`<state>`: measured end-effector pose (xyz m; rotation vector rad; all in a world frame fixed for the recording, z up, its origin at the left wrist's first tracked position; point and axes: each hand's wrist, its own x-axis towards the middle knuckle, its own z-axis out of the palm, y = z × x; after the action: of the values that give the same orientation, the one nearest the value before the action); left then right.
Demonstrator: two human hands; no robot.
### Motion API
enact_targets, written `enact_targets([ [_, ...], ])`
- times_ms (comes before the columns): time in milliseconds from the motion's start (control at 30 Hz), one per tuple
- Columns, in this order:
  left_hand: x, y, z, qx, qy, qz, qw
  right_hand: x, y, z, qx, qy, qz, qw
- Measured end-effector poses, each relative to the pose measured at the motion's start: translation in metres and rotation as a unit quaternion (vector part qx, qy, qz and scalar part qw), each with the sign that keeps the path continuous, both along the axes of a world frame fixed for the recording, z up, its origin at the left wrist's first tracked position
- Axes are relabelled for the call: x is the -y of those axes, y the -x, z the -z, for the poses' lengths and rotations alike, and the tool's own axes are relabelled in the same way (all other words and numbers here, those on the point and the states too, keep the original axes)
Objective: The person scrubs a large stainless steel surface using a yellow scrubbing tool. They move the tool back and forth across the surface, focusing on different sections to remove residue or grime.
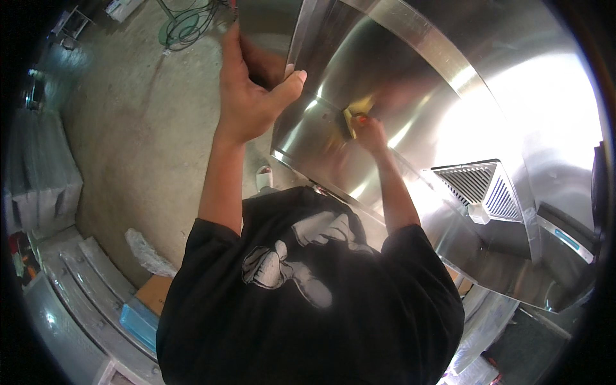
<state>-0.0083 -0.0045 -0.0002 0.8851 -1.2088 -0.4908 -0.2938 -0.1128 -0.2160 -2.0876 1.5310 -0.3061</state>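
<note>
A large stainless steel range hood (333, 147) with shiny inner walls stands in front of me. My left hand (253, 96) grips its upper left edge, the thumb over the rim and the fingers on the outer side. Inside the hood, my right hand (370, 133) is closed around a small yellow block-like piece (350, 120) with an orange-red spot by the fingers. That piece is against the steel wall, or very near it; its exact kind is too small and blurred to tell.
A slatted metal filter (478, 186) sits in the hood at the right. Wrapped panels (42, 167) are stacked at the far left, with more wrapped pieces (90, 282) lower down beside a cardboard box (154, 293). Cables (192, 25) lie around a green stand base on the concrete floor.
</note>
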Motion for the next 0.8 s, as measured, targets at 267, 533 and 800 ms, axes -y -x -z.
enact_targets([
  [267, 0.0, 0.002, 0.0, -0.014, -0.015, -0.008, 1.0, -0.018, -0.037, 0.004, 0.001, 0.03, -0.081, 0.996],
  [533, 0.001, 0.004, 0.0, -0.033, -0.001, -0.023, 0.999, -0.01, -0.036, -0.018, -0.03, -0.003, -0.158, 0.987],
  [800, 0.001, 0.003, 0.003, -0.047, -0.032, 0.0, 0.998, 0.0, -0.094, 0.007, -0.005, 0.021, -0.168, 0.986],
])
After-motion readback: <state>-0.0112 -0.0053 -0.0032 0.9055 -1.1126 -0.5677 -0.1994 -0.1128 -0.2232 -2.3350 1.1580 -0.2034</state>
